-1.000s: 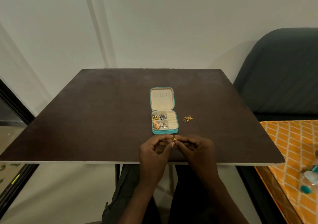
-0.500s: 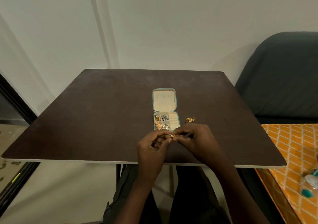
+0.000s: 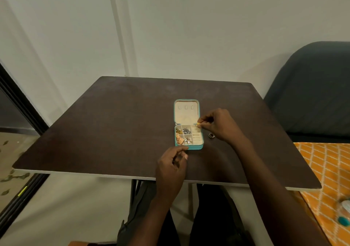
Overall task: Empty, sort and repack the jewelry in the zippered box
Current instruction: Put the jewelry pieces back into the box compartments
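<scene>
A small teal zippered jewelry box (image 3: 197, 147) lies open on the dark table (image 3: 117, 132), lid flat at the back. Its cream compartments hold gold pieces (image 3: 178, 131), silver pieces (image 3: 186, 131) and rose-gold pieces (image 3: 179, 140). My right hand (image 3: 219, 125) pinches a small gold ring (image 3: 198, 124) over the box's ring-roll section at the back right. My left hand (image 3: 173, 162) hovers just in front of the box, fingers loosely curled and holding nothing. Loose rings (image 3: 211, 135) lie on the table right of the box, partly behind my right hand.
A dark grey chair (image 3: 312, 98) stands at the right. An orange patterned cloth (image 3: 325, 170) with a teal-capped bottle (image 3: 343, 213) lies at the lower right. The table's front edge runs just under my forearms. A white wall rises behind the table.
Both hands held the gold ring together near the table's front edge. My right hand has now carried it forward over the box's ring section; my left hand has let go and stayed back.
</scene>
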